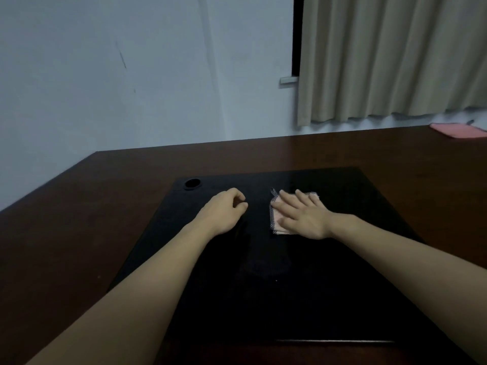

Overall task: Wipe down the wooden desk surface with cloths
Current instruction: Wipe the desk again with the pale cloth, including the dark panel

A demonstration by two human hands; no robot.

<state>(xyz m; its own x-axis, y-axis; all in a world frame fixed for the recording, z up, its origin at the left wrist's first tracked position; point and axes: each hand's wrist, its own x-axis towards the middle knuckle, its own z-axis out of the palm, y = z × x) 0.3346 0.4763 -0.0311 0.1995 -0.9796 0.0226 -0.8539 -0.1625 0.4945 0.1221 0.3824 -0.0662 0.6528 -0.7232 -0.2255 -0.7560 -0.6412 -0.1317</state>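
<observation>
A dark reddish-brown wooden surface (263, 154) fills the lower half of the view, running back to a pale wall (131, 75) and, on the right, a beige curtain (395, 61) that hangs just above its far edge. On the surface lies a large black panel (263, 299), flat, with a round hole (192, 183) near its far left corner. Both bare forearms reach forward over this panel. The right hand (303, 217) lies palm down on a small pale pink cloth (275, 219) with a dark stitched edge — its fingers (286, 200) are straight and spread apart, pressing the cloth flat against the panel a little right of the middle. The left hand (224, 209) rests beside it, apart from the cloth, its fingers curled loosely inward with the thumb tip near the forefinger; whether anything is pinched there cannot be told. Far off at the right rear corner of the surface lies a second pink cloth (458, 130) — folded flat, with a small dark object at its far edge, too small to identify.
</observation>
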